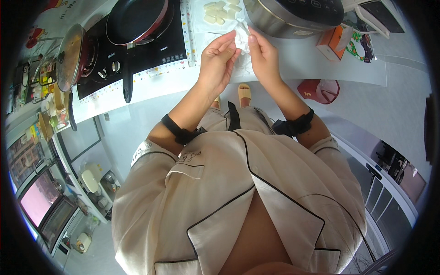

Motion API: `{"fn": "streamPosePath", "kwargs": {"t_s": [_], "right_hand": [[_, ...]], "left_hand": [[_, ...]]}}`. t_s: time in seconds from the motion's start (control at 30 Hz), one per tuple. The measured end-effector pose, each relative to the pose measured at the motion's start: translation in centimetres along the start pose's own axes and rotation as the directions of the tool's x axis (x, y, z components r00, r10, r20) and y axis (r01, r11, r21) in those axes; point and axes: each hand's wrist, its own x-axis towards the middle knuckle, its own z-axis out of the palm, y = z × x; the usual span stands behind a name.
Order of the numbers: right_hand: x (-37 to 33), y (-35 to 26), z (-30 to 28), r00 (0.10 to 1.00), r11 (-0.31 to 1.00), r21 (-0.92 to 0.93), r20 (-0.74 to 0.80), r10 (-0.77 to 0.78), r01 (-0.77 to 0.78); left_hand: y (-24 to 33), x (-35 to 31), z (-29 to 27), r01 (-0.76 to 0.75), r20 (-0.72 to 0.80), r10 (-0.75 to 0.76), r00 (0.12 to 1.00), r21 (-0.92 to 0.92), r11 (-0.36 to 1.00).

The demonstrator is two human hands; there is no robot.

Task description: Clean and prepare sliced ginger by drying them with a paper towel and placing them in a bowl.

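A crumpled, thin white sheet (242, 39) is grasped by the fingers of the left hand (217, 62) and the right hand (265, 56), above the white counter (293, 57). A white tray (199, 25) of pale chunks (210, 19) and a rounded silver cooker (272, 20) with a black top are seen just beyond the hands.

white crumpled sheet (241, 40): partly covered by left hand (219, 60) and right hand (265, 56), material unclear | frying pan (135, 20), cooker (270, 20), tray (200, 24): cut off by top edge | left slipper (217, 103): mostly hidden behind trousers (207, 121) | small goods (38, 85), left rim: too small to tell
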Motion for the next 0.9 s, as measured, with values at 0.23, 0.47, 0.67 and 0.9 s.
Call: {"fn": "streamPosePath", "kwargs": {"t_s": [0.23,0.47,0.67,0.9], "right_hand": [[-0.5,0.4,0.6,0.989,0.979,0.145,0.059,0.133,-0.14],[0.0,0.7,-1.1,0.979,0.992,-0.093,0.195,-0.062,0.081],[0.4,0.7,-1.3,0.913,0.618,0.686,0.179,0.367,-0.384],[0.1,0.7,-1.0,0.94,0.844,0.417,0.208,0.272,-0.337]], "left_hand": [[-1.5,1.2,-0.8,-0.267,0.048,0.262,0.964,0.183,0.946],[-1.0,0.8,-0.9,-0.096,-0.009,0.099,0.995,0.181,0.979],[0.0,1.2,-1.4,-0.091,-0.067,0.109,0.992,0.23,0.969],[0.1,2.1,-1.7,0.004,-0.127,0.043,0.991,0.352,0.936]]}}
